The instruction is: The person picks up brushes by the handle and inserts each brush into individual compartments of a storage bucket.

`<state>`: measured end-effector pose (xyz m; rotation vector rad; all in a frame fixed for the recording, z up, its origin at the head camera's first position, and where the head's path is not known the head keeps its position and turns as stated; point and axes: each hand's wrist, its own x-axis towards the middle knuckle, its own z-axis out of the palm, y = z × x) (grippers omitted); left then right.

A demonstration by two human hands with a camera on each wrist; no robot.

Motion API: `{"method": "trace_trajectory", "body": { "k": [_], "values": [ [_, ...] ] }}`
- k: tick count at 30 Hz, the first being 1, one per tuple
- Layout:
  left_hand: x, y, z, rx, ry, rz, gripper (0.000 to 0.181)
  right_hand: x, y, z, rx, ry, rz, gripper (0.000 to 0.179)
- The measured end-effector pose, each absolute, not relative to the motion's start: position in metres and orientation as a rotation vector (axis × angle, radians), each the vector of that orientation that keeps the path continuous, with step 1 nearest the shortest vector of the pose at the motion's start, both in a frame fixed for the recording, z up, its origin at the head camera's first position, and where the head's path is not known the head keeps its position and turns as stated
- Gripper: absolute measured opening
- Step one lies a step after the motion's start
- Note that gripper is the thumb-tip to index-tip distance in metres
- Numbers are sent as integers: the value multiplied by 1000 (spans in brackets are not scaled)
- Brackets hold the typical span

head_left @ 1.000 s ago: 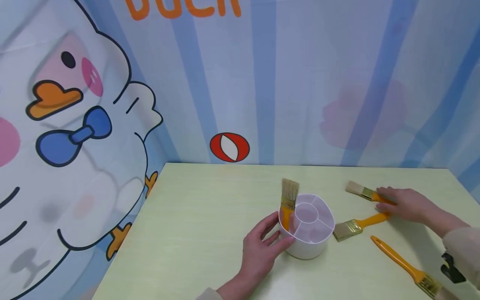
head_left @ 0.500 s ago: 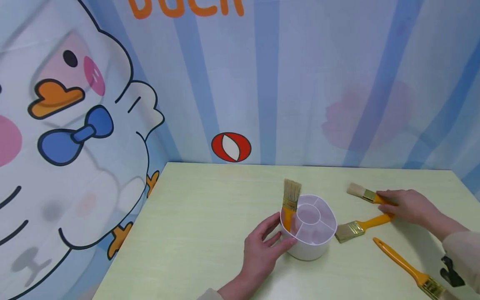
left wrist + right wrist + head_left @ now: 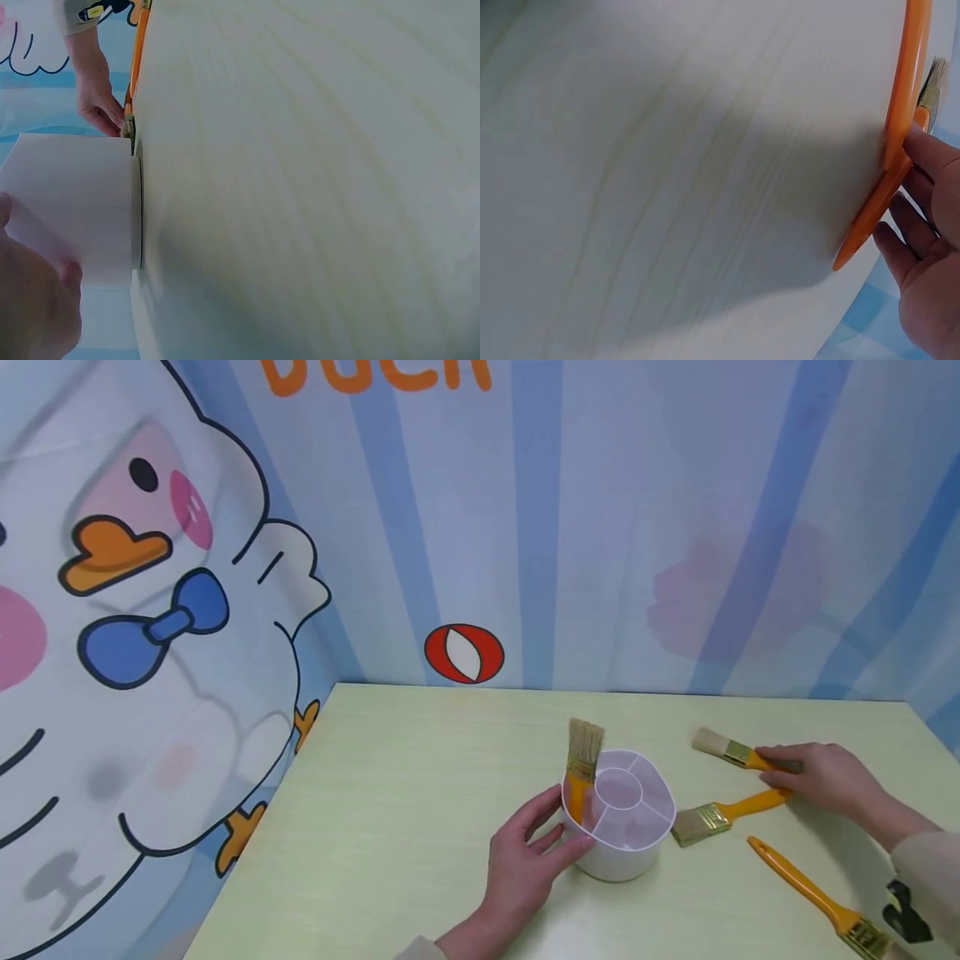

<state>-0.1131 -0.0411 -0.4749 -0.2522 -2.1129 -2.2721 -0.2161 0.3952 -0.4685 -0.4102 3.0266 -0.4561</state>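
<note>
My left hand [image 3: 521, 864] holds the white round container [image 3: 618, 862] by its near left side, thumb and fingers about the wall. Inside, a round centre is ringed by several compartments. One paintbrush [image 3: 582, 752] stands bristles up in the left compartment. Over on the right, my right hand [image 3: 832, 781] pinches the orange handle of a second paintbrush [image 3: 738, 753], whose pale bristles point left. Just below those fingers ends the handle of another paintbrush [image 3: 705, 824], its bristles close beside the container. In the right wrist view the pinched handle [image 3: 870, 214] slants close over the table.
Nearer the front right lies one more paintbrush [image 3: 802, 883], its bristles running out of the bottom of the head view. A pale wooden table [image 3: 390, 810] carries everything. Behind it hangs a blue backdrop [image 3: 600, 527] with a cartoon duck [image 3: 172, 718] at left.
The right hand has shifted slightly along the far paintbrush, and the handle's end now shows beyond its fingers. The left hand and container keep their place, apart from a slight camera shift.
</note>
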Motion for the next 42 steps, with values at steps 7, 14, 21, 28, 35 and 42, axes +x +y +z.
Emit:
{"method": "trace_trajectory", "body": {
  "k": [7, 14, 21, 28, 35, 42],
  "values": [
    [-113, -41, -475, -250, -2130, -2271, 63, -217, 389, -471, -439, 3060, -468, 46],
    [-114, -42, -478, -246, -2121, -2279, 61, -220, 379, -471, -477, 3081, -493, 42],
    [-114, -43, -480, -245, -2099, -2298, 60, -221, 371, -474, -527, 3151, -477, 34],
    [-114, -43, -480, -228, -2119, -2300, 61, -221, 364, -476, -554, 3208, -455, 28],
    [-114, -43, -480, -237, -2114, -2305, 60, -222, 361, -475, -559, 3228, -444, 25],
    [-113, -43, -479, -259, -2103, -2295, 58, -227, 354, -467, -465, 3193, -588, 27]
  ]
}}
